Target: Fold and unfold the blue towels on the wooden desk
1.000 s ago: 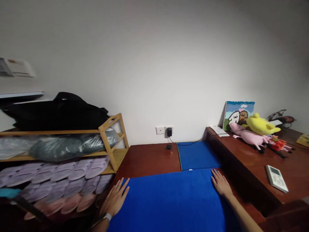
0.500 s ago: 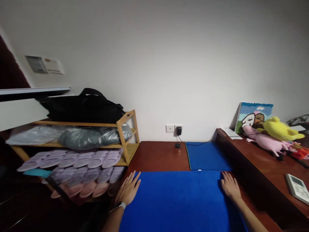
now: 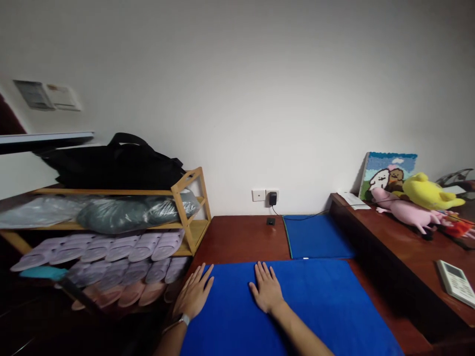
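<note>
A large blue cloth (image 3: 322, 301) lies spread over the reddish-brown wooden table (image 3: 241, 237). At its far left corner rests my left hand (image 3: 193, 294), flat with the fingers apart, partly over the bare wood; a watch circles that wrist. My right hand (image 3: 267, 289) lies palm down near the cloth's far edge, left of its middle, fingers stretched out. Neither hand holds anything. Beyond the far edge is a smaller folded blue cloth (image 3: 319, 237) with a green border.
Left stands a wooden rack (image 3: 189, 212) with slippers (image 3: 141, 247), plastic-wrapped bundles and a black bag (image 3: 118, 165). A raised ledge on the right carries plush toys (image 3: 404, 210), a picture (image 3: 389, 173) and a white remote-like device (image 3: 456, 282). A black plug (image 3: 273, 198) sits in the wall socket.
My right hand has moved left across the blue cloth, from its far right corner to left of its middle. My left hand stays at the left corner. The view has shifted slightly.
</note>
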